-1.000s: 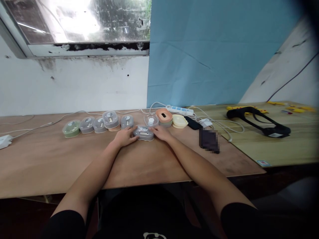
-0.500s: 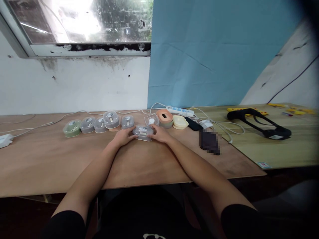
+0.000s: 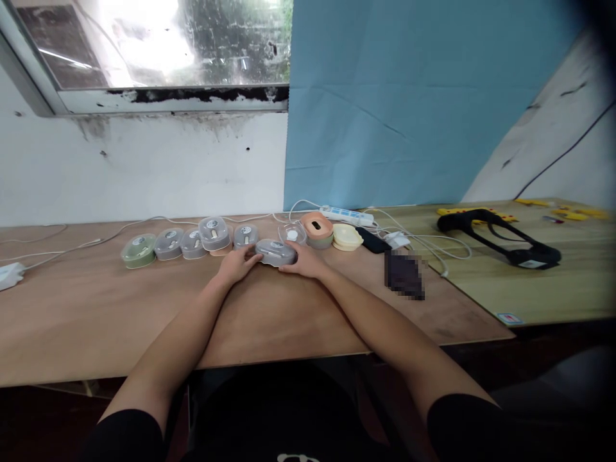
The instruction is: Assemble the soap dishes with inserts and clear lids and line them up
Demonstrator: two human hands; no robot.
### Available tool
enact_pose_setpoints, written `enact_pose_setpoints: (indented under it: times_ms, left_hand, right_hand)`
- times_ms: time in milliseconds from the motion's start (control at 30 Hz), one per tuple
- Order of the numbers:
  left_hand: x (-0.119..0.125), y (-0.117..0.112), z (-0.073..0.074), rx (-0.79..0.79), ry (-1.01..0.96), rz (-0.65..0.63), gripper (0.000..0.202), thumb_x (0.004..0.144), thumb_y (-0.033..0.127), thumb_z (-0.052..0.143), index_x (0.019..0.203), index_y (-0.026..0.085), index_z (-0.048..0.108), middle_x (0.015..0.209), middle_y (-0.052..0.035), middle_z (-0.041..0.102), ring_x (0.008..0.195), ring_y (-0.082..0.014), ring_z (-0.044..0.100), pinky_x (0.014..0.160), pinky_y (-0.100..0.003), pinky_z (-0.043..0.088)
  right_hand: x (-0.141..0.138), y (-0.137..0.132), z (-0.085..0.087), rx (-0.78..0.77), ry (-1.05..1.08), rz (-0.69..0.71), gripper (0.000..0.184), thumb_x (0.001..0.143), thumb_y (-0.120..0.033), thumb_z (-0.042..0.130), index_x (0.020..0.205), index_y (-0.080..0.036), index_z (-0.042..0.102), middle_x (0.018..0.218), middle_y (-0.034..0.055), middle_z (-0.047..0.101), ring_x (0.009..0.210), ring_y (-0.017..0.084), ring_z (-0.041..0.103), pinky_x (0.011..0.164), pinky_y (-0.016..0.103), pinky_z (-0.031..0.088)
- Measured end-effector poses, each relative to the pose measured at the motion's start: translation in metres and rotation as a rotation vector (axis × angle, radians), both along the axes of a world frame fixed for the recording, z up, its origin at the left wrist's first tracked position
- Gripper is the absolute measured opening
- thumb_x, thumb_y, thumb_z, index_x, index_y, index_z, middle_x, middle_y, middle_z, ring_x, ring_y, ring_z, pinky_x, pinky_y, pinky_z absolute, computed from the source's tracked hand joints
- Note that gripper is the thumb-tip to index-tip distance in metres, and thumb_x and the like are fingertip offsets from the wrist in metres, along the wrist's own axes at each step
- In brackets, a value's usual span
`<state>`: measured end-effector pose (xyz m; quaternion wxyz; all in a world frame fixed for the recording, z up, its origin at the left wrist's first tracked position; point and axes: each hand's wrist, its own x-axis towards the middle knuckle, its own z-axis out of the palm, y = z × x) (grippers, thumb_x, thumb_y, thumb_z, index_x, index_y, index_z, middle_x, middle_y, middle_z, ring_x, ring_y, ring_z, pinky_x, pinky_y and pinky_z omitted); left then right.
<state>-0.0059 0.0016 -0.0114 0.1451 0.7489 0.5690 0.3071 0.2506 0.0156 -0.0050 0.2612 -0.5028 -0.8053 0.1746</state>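
Between my two hands is a small grey oval box with a clear lid [image 3: 275, 252], tilted so that its side wall faces me. My left hand [image 3: 238, 264] grips its left end, thumb toward the near side. Around the right end curl the fingers of my right hand [image 3: 306, 262]. Just behind are a similar grey lidded box [image 3: 246, 237] and a loose clear lid [image 3: 292, 233]. An orange slotted top [image 3: 316, 225] rests on a green-grey base [image 3: 320, 241], beside a cream-coloured piece [image 3: 347, 237].
Further left stand a green lidded box [image 3: 138, 251] and several grey ones, one of them stacked [image 3: 214, 233]. On the right lie a black item [image 3: 373, 240], a blurred dark object [image 3: 404, 274], a power strip [image 3: 347, 215] with cables, and a black frame [image 3: 500, 237].
The grey box has tipped, so its slotted top shows less and its side more. Both hands keep hold of its ends, the right fingers now lower on it.
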Motion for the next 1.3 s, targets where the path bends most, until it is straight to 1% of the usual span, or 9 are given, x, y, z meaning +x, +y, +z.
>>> enact_pose_setpoints:
  times_ms: [133,267,400,467,567,700,867,1033,1300]
  left_hand:
    - [0.003,0.001,-0.001,0.009,-0.073,0.092,0.06,0.084,0.06,0.052,0.128,0.02,0.058,0.107,-0.0125,0.071,0.105,-0.0307,0.063,0.089,-0.038,0.046]
    - [0.015,0.003,-0.005,-0.006,-0.306,0.062,0.062,0.081,0.056,0.06,0.129,0.016,0.056,0.106,-0.0127,0.07,0.102,-0.0287,0.064,0.092,-0.038,0.046]
    - [0.031,0.003,-0.007,-0.132,-0.62,-0.092,0.092,0.081,0.048,0.064,0.151,0.014,0.017,0.104,-0.0108,0.07,0.099,-0.025,0.065,0.09,-0.037,0.048]
    - [0.037,0.001,-0.007,-0.172,-0.708,-0.108,0.098,0.08,0.047,0.065,0.153,0.016,0.007,0.107,-0.0113,0.069,0.102,-0.0251,0.064,0.09,-0.038,0.049]
    - [0.046,-0.001,-0.007,-0.221,-0.773,-0.1,0.085,0.081,0.049,0.064,0.149,0.02,0.023,0.109,-0.0118,0.068,0.097,-0.026,0.066,0.083,-0.038,0.052]
    - [0.06,-0.002,-0.011,-0.278,-0.851,-0.242,0.064,0.078,0.045,0.068,0.131,0.019,0.045,0.099,-0.0085,0.068,0.079,-0.0208,0.067,0.07,-0.032,0.054]
    - [0.061,0.004,-0.011,-0.369,-1.017,-0.068,0.053,0.08,0.047,0.065,0.122,0.02,0.047,0.081,-0.0044,0.067,0.061,-0.0175,0.065,0.056,-0.029,0.053]
    - [0.039,0.013,-0.008,-0.343,-1.168,0.073,0.046,0.082,0.048,0.063,0.116,0.02,0.048,0.069,0.0001,0.063,0.051,-0.0133,0.062,0.054,-0.028,0.055]
    - [0.016,0.016,-0.003,-0.404,-1.346,0.187,0.051,0.086,0.06,0.05,0.111,0.016,0.055,0.074,-0.0067,0.07,0.052,-0.0134,0.063,0.057,-0.027,0.053]
  right_hand:
    - [-0.002,0.004,-0.005,-0.023,0.102,-0.07,0.09,0.062,-0.061,0.075,0.139,-0.024,0.047,0.132,0.0101,0.058,0.113,0.028,0.059,0.091,0.04,0.047]
    - [-0.008,0.005,-0.01,0.018,0.207,-0.145,0.09,0.062,-0.062,0.074,0.138,-0.024,0.046,0.127,0.0095,0.061,0.111,0.026,0.06,0.091,0.038,0.048]
    - [-0.02,-0.002,-0.01,0.09,0.219,-0.199,0.093,0.061,-0.067,0.072,0.14,-0.025,0.043,0.126,0.009,0.062,0.113,0.028,0.059,0.09,0.039,0.048]
    - [-0.027,-0.004,-0.008,0.125,0.206,-0.219,0.094,0.061,-0.068,0.072,0.14,-0.027,0.042,0.128,0.0086,0.061,0.115,0.029,0.058,0.091,0.04,0.048]
    - [-0.036,-0.003,-0.008,0.158,0.185,-0.268,0.093,0.063,-0.066,0.071,0.141,-0.027,0.041,0.13,0.0093,0.059,0.116,0.031,0.057,0.093,0.042,0.047]
    - [-0.045,0.004,-0.01,0.16,0.193,-0.305,0.087,0.07,-0.059,0.068,0.144,-0.025,0.037,0.128,0.0111,0.06,0.114,0.031,0.057,0.093,0.043,0.047]
    - [-0.067,0.01,-0.017,0.2,0.251,-0.296,0.084,0.074,-0.052,0.066,0.146,-0.025,0.032,0.133,0.0134,0.051,0.116,0.03,0.054,0.093,0.042,0.046]
    - [-0.092,0.015,-0.021,0.244,0.283,-0.158,0.091,0.075,-0.049,0.067,0.15,-0.023,0.023,0.137,0.0147,0.046,0.124,0.03,0.048,0.098,0.042,0.043]
    - [-0.102,0.022,-0.027,0.387,0.249,0.118,0.087,0.082,-0.036,0.061,0.153,-0.015,0.014,0.147,0.0164,0.039,0.133,0.027,0.039,0.109,0.041,0.033]
